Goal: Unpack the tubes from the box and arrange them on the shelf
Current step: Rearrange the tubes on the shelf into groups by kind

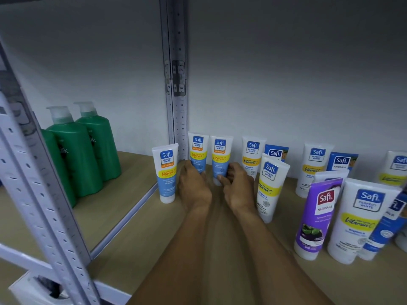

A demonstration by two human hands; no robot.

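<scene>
Upright, two white-and-blue plastic tubes [197, 150] stand at the back of the pale wooden shelf [143, 238], left hand [193, 186] and right hand [239, 188] each curled round one's base; withdrawing carelessly could topple them, or the right wrist could knock the leaning white-and-yellow tube [269, 188].

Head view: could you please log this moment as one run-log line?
phase: arranging | left hand: grips post-side oil-control tube | right hand: grips neighbouring oil-control tube | both upright on shelf

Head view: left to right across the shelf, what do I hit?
Green pump bottles → front oil-control tube → left hand gripping back-left tube → back-right tube gripped by right hand → leaning Vitamin C tube → purple Naturals tube → big Perfect White tube.
</scene>
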